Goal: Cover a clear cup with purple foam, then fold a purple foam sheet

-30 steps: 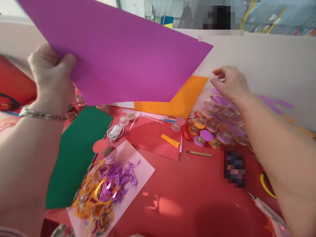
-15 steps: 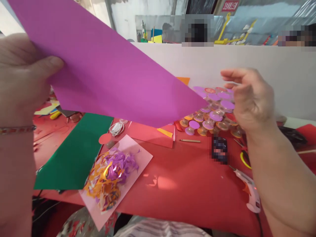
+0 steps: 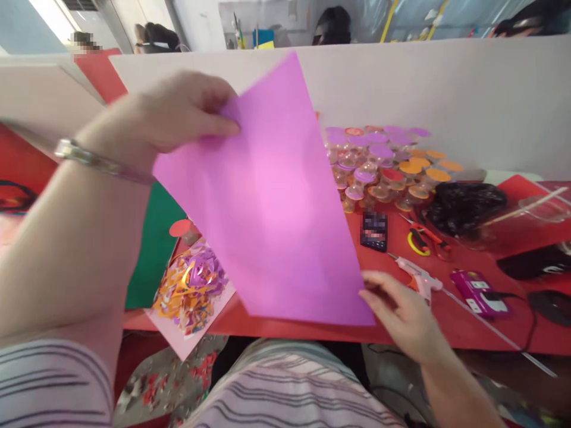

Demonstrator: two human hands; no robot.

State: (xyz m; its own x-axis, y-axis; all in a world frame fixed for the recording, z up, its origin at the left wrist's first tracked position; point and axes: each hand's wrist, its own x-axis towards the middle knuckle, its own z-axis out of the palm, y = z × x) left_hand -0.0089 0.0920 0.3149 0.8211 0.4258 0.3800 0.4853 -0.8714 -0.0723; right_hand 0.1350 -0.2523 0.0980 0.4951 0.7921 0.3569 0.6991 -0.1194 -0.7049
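Observation:
A large sheet of purple paper point(image 3: 276, 202) hangs tilted in the air above the front of the table. My left hand point(image 3: 191, 113) pinches its upper left side between thumb and fingers. At the sheet's lower right edge, my right hand point(image 3: 401, 315) is closed with thumb and fingertips on the paper. Behind the sheet, partly covered, lies a pink sheet point(image 3: 185, 345) piled with orange and purple paper scraps point(image 3: 191, 285). A green sheet point(image 3: 149, 255) shows beneath my left forearm.
Clear cups with purple, orange and red discs point(image 3: 379, 154) crowd the back. Right of them are a black plastic bag point(image 3: 466, 205), scissors point(image 3: 426, 241), a phone point(image 3: 373, 230), a glue gun point(image 3: 419, 276) and a purple power strip point(image 3: 479, 294). A white partition point(image 3: 446, 89) stands behind.
The purple sheet has swung from the upper left to the middle and turned more upright. My right hand, earlier free with bent fingers, has come down and taken its lower right edge.

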